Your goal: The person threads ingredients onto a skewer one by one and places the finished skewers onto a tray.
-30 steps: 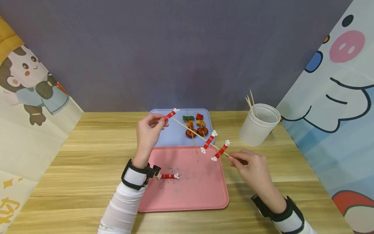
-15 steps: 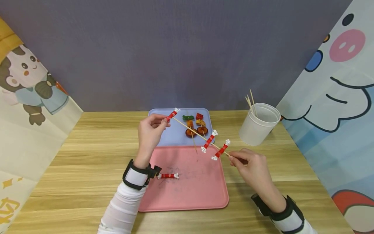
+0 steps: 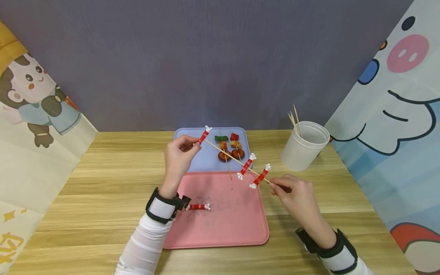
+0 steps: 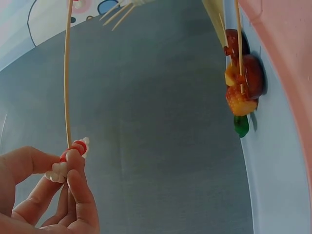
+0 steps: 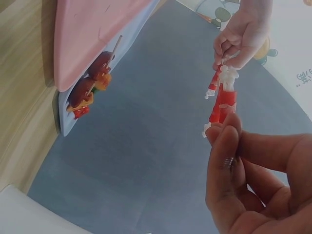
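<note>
My right hand pinches the near end of a bamboo skewer, held slantwise above the trays. Two red pieces with frilly white ends, one close to the right fingers and another just beyond, sit crosswise on it. At the far end, my left hand pinches a third such piece between thumb and fingers. The left wrist view shows the skewer meeting this piece's red middle. A similar red piece lies on the pink tray below.
Behind the pink tray is a blue tray bearing two toy kebabs with green, red, yellow and brown pieces. A white tub with several bamboo skewers stands at the back right. A grey wall rises behind the table.
My left hand has shifted slightly right along with its red piece, which has turned more upright. The right hand and the skewer have stayed almost still.
</note>
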{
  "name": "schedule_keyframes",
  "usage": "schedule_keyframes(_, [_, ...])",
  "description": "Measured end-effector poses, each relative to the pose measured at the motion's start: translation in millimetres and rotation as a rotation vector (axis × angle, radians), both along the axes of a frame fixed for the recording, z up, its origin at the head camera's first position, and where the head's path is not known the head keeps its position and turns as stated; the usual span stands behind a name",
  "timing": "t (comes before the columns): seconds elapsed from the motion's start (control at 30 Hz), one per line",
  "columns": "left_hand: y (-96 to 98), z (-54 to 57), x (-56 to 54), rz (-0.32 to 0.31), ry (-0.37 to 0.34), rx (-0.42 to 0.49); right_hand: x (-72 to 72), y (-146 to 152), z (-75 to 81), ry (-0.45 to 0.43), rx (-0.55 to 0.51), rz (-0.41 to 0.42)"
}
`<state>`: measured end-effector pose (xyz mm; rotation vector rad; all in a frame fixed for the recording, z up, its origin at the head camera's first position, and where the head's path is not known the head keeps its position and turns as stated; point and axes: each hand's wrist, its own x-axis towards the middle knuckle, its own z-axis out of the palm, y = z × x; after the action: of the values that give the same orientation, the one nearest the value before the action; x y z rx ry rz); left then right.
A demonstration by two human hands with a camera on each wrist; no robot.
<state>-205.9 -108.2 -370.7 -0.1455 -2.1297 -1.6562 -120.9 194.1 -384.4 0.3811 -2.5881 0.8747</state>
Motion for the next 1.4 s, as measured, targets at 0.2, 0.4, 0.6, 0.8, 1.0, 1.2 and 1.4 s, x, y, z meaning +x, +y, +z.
schedule_keyframes(0.2, [2.2, -1.6, 0.9, 0.021, 0.017, -0.027, -1.6, 1.2, -2.2, 0.031, -0.001, 0.021])
schedule_keyframes(0.4, [4.0, -3.6, -0.6, 0.020, 0.014, -0.053, -4.0, 0.9, -4.3, 0.073, -0.011, 0.038])
schedule_keyframes(0.6, [3.8, -4.6, -1.2, 0.006, 0.002, -0.046, -4.6, 0.2, -4.7, 0.093, -0.023, 0.044])
schedule_keyframes(0.8, [5.1, -5.2, -1.0, -0.015, -0.007, -0.038, -3.5, -0.7, -3.7, 0.090, -0.020, 0.036])
schedule_keyframes(1.0, [4.8, -5.4, -0.6, -0.023, -0.006, -0.037, -2.9, -0.6, -4.1, 0.082, -0.009, 0.024])
schedule_keyframes(1.2, [4.4, -5.7, -0.9, -0.058, -0.030, -0.006, -3.5, 0.7, -3.9, 0.097, -0.014, 0.023])
schedule_keyframes(1.4, [1.1, -5.3, -1.8, -0.124, -0.067, 0.064, -3.1, 3.0, -2.2, 0.094, -0.018, 0.023])
